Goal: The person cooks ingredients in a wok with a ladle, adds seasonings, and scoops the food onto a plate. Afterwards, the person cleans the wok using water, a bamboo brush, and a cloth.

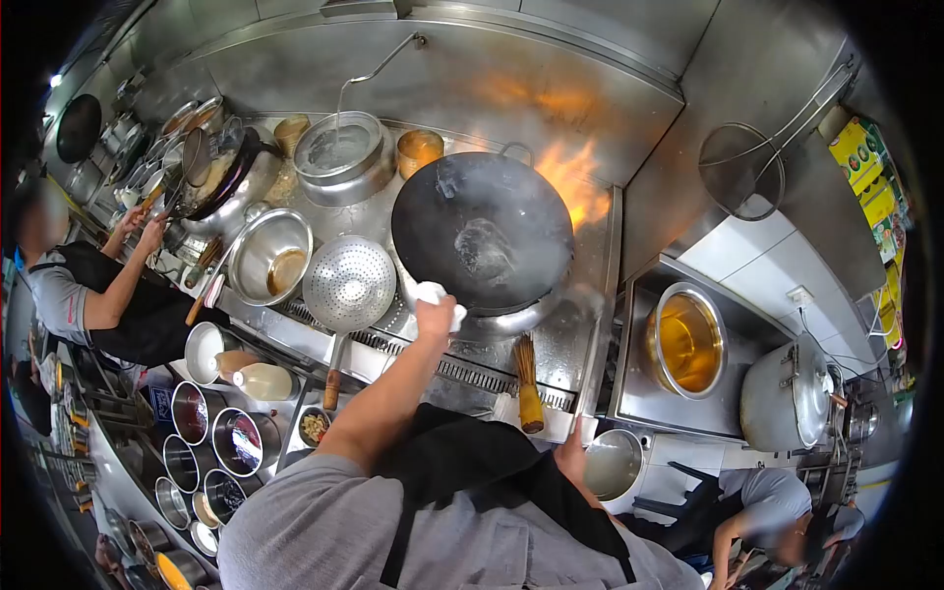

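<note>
My left hand (pixel 436 317) is closed around a folded white cloth (pixel 433 293) at the near left rim of a large black wok (pixel 482 246). A little liquid lies in the bottom of the wok, and steam rises from it. Orange flames (pixel 578 182) leap up behind its right side. Low by the front edge of the stove is my right hand (pixel 570 454), partly hidden by the apron. A finger of it points up along the edge, and nothing shows in it. A bamboo brush (pixel 528 383) lies just left of that hand.
Left of the wok are a perforated strainer (pixel 349 283), a steel bowl (pixel 270 258) and a water pot (pixel 339 157) under a tap. A basin of amber oil (pixel 686 341) and a lidded pot (pixel 785 393) stand right. A co-worker (pixel 88 285) cooks at left; another person (pixel 767 506) bends low right.
</note>
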Demonstrator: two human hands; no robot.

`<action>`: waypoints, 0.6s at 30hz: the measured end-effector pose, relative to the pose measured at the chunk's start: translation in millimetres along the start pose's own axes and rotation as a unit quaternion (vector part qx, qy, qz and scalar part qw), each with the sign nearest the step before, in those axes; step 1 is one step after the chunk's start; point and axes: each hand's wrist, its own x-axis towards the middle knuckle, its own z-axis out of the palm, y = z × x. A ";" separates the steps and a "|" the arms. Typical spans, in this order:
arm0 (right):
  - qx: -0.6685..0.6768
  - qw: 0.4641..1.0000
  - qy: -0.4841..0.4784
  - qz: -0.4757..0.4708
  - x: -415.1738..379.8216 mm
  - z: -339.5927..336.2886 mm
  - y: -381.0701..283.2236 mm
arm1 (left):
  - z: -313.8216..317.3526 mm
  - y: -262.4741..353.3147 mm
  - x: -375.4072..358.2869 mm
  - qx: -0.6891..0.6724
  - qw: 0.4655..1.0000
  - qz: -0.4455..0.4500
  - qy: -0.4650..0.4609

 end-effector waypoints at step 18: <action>0.152 0.949 -0.184 0.207 113.1 55.0 -47.2 | -97.8 88.3 80.3 0.042 0.991 0.009 -0.129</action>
